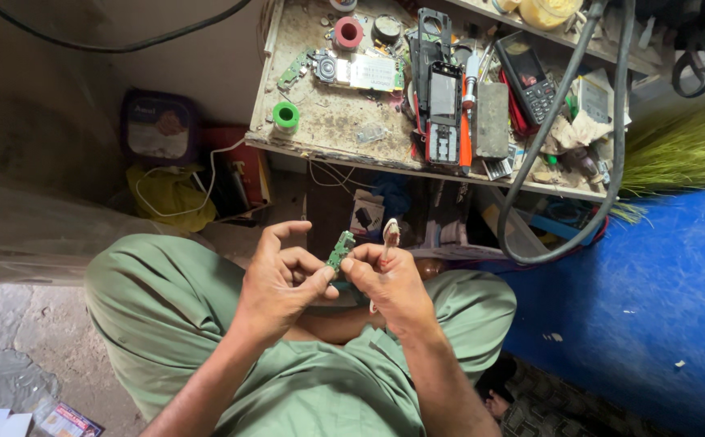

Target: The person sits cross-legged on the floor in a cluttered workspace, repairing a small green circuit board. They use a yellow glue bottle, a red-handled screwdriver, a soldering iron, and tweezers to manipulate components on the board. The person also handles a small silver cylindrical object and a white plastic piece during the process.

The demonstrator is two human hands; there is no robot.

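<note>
A small green circuit board is pinched between my left hand and my right hand, held above my lap in front of the low workbench. My right hand also holds a slim white tool that sticks up past its fingers. Both hands touch the board, thumb and fingertips closed on its edges. I sit cross-legged in green trousers.
The dirty wooden workbench carries opened phones, a keypad phone, a green tape roll, a red roll and loose boards. A black hose loops over its right side. Boxes and a yellow bag lie below.
</note>
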